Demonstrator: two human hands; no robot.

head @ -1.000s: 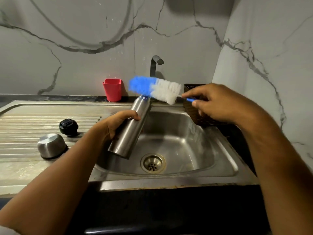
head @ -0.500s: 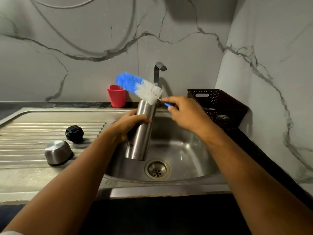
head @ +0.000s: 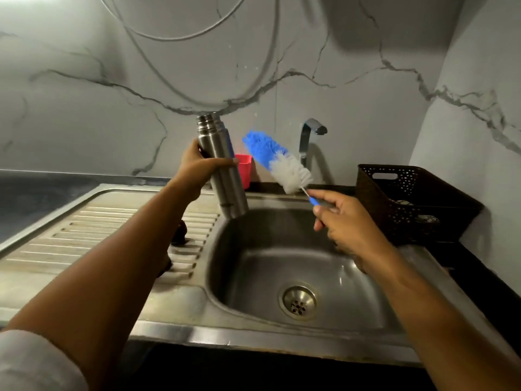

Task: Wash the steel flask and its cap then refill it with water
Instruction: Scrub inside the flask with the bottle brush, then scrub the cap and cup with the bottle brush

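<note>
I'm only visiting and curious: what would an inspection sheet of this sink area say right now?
Surface: steel sink with ribbed drainboard; no stream seen at the tap.
Job's things: uncapped steel flask, tilted, mouth up; blue-and-white bottle brush beside it, not inside.
Clutter: red cup behind the flask; black basket at right; dark thing mostly hidden by the left forearm.
Hands: left hand grips the flask; right hand holds the brush handle.
Cables: thin looped line on the wall, possibly a cord; cannot tell.
Surroundings: marble-patterned walls.
</note>
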